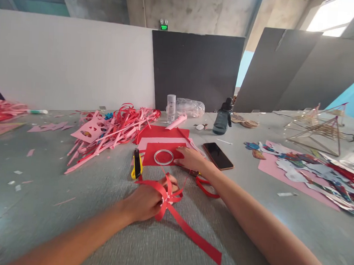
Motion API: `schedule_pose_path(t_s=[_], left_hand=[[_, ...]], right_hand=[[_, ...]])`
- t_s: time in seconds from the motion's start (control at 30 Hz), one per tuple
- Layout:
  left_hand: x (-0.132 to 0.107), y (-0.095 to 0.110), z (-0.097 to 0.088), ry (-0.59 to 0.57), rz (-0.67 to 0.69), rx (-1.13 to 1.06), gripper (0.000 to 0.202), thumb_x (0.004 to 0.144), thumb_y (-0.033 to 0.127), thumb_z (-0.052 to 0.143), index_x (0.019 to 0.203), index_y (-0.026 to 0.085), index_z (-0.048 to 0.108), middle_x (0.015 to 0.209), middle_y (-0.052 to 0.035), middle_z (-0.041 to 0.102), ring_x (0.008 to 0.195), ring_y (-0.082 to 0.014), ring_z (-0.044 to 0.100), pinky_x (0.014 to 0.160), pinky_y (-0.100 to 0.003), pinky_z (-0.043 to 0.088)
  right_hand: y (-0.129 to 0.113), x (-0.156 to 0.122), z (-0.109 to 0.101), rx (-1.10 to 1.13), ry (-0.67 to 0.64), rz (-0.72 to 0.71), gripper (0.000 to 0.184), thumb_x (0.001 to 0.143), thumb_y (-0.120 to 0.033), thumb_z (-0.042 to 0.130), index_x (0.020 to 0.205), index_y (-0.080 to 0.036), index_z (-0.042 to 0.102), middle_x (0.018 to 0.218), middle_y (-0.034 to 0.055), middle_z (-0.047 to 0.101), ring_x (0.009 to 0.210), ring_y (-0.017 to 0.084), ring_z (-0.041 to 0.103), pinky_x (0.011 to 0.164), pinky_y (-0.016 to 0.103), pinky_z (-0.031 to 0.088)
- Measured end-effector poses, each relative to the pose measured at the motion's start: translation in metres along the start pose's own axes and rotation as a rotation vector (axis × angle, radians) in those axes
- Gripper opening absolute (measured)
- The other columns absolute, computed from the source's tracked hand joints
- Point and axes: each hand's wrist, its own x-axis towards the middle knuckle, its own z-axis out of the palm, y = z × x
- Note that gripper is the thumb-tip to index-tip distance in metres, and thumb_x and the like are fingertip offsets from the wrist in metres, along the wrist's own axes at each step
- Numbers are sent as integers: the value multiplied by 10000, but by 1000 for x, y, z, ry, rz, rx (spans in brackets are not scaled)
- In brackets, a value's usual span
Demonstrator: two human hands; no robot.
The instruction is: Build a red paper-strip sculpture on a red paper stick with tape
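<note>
Seemingly midway: the left hand (145, 202), fingers closed, grips the red strip bundle (169, 198) just in front of the red sheet (151, 157); several strips are looped and joined, one long tail lies loose. The right hand (193, 159) lies flat-fingered on that sheet beside the tape ring (164, 157), holding nothing.

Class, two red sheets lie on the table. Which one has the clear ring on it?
The nearer red sheet, touched by the right hand; the ring lies on it. The farther red sheet behind it carries no ring.
</note>
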Motion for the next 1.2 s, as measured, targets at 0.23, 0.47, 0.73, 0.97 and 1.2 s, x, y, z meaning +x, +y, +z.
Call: schedule_pose_path(t_s=[0.23, 0.47, 0.73, 0.97, 1.2], left_hand=[[0, 0, 0, 0, -5, -18, 402, 869, 61, 481, 1156, 257, 682, 1216, -71, 679, 1124, -242, 665, 895, -312, 497], [-1, -2, 1, -7, 22, -38, 368, 916, 106, 495, 1180, 279, 684, 1245, -64, 666, 1136, -233, 660, 910, -299, 504], [1, -1, 2, 12, 20, 7, 342, 863, 75, 511, 1106, 250, 677, 1205, -73, 677, 1121, -245, 653, 914, -326, 510], [3, 0, 3, 154, -104, 17, 395, 833, 66, 539, 1121, 274, 711, 1273, -67, 667, 1187, -260, 623, 1069, -417, 475], [1, -7, 8, 137, -113, 11, 431, 826, 69, 521, 1137, 299, 711, 1231, -38, 716, 1191, -267, 624, 1103, -444, 446]], right_hand=[[0, -3, -5, 7, 59, 32, 365, 917, -344, 730, 1274, -267, 733, 1272, 63, 755, 1154, 273, 700, 935, 304, 502], [-2, -2, -5, -21, 146, 97, 295, 924, -205, 639, 1187, -250, 765, 1151, 74, 786, 1026, 274, 724, 837, 312, 501], [1, -1, -6, -46, 285, 107, 357, 896, -89, 568, 1155, -220, 776, 1169, 92, 771, 1174, 300, 578, 943, 362, 459], [2, 2, -12, -41, 427, 24, 401, 925, -77, 489, 1168, -198, 784, 1184, 87, 756, 1131, 313, 511, 1008, 417, 446], [7, 5, -21, -13, 510, -137, 451, 929, -23, 429, 1169, -171, 781, 1115, 108, 765, 1106, 291, 556, 995, 415, 487]])
